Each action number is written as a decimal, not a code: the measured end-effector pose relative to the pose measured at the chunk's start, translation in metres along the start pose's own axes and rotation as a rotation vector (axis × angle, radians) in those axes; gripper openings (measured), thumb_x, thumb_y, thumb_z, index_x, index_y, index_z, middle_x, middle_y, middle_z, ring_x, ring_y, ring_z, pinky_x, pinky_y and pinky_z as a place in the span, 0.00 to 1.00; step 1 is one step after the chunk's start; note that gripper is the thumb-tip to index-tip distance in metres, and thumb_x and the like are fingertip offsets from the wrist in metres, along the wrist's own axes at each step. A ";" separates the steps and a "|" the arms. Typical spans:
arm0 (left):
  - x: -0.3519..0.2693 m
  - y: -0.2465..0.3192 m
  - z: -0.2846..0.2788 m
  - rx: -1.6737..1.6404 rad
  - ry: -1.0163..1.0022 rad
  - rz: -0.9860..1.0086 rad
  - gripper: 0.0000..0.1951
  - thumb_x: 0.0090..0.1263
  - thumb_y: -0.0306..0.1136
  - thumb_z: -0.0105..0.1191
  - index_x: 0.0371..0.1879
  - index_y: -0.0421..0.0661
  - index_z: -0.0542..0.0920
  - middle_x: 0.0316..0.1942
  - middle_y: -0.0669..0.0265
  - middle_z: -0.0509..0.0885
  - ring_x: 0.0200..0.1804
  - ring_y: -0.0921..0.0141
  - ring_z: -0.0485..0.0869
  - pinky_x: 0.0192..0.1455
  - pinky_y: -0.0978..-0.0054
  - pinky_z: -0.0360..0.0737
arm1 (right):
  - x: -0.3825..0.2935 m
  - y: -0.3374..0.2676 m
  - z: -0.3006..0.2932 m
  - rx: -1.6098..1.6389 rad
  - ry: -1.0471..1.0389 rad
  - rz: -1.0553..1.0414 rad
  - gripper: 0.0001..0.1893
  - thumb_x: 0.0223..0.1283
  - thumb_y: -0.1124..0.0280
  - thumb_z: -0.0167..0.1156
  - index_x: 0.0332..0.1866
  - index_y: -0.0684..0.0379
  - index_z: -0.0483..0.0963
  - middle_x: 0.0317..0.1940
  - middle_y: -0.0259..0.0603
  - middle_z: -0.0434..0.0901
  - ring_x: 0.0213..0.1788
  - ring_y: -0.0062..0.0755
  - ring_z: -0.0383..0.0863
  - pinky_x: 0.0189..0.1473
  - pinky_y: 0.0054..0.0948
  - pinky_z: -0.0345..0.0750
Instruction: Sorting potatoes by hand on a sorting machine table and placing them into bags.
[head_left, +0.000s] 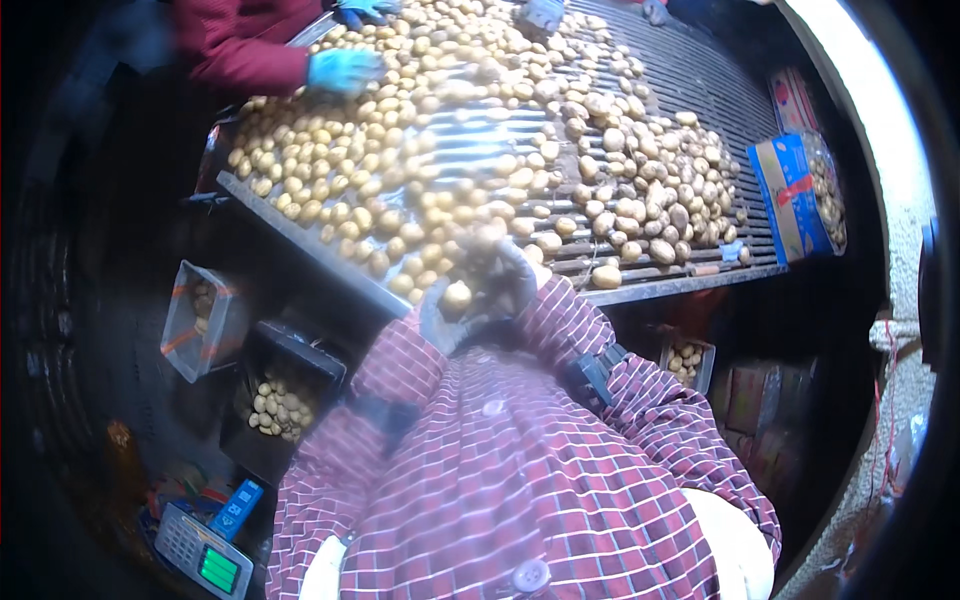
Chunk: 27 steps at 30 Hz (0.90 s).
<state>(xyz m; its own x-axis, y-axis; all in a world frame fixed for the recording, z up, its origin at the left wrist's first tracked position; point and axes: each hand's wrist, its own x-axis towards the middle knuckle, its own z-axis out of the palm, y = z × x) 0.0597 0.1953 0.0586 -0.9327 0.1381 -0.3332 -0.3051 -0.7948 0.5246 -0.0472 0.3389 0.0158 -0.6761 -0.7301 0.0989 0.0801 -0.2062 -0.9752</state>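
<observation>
My gloved left hand (448, 322) is at the near edge of a slatted metal sorting table (480, 142), with its fingers around a potato (457, 296). Close beside it on the right, my gloved right hand (506, 281) is curved with its palm turned toward the left one; glare and blur hide whether anything lies in it. Many yellow potatoes (337, 161) spread over the left and middle of the slats. On the right lies a pile of browner potatoes (660, 195).
A person in a dark red sleeve (255, 64) and blue gloves works at the upper left. Below left stand a clear plastic bin (196, 322) and a black crate (300, 345) holding potatoes, plus a digital scale (202, 551). A blue printed bag (795, 199) is at the right edge.
</observation>
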 end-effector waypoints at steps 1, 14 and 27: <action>0.001 0.004 -0.001 -0.072 0.072 -0.080 0.23 0.70 0.50 0.46 0.57 0.47 0.69 0.52 0.58 0.74 0.54 0.61 0.75 0.47 0.62 0.81 | 0.003 -0.016 0.005 0.003 0.018 -0.005 0.33 0.59 0.50 0.58 0.65 0.57 0.61 0.64 0.45 0.64 0.62 0.42 0.67 0.50 0.45 0.79; -0.017 0.022 0.009 -0.173 0.000 -0.212 0.15 0.69 0.41 0.46 0.48 0.47 0.76 0.56 0.61 0.75 0.51 0.66 0.76 0.46 0.70 0.75 | -0.017 -0.031 -0.006 0.879 0.397 0.568 0.23 0.62 0.59 0.57 0.58 0.60 0.67 0.54 0.46 0.72 0.57 0.43 0.70 0.60 0.52 0.69; -0.032 0.015 -0.027 -0.201 0.076 -0.254 0.13 0.66 0.33 0.52 0.48 0.47 0.76 0.48 0.61 0.78 0.50 0.61 0.78 0.44 0.67 0.81 | -0.036 -0.071 -0.051 -0.275 0.811 0.623 0.24 0.52 0.57 0.62 0.53 0.57 0.72 0.42 0.48 0.78 0.43 0.41 0.80 0.46 0.34 0.77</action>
<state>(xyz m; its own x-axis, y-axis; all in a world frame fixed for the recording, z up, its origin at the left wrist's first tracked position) 0.0905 0.1630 0.0562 -0.8122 0.3083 -0.4952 -0.4750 -0.8423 0.2548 -0.0660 0.4125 0.0718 -0.8678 0.0186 -0.4966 0.4808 0.2837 -0.8297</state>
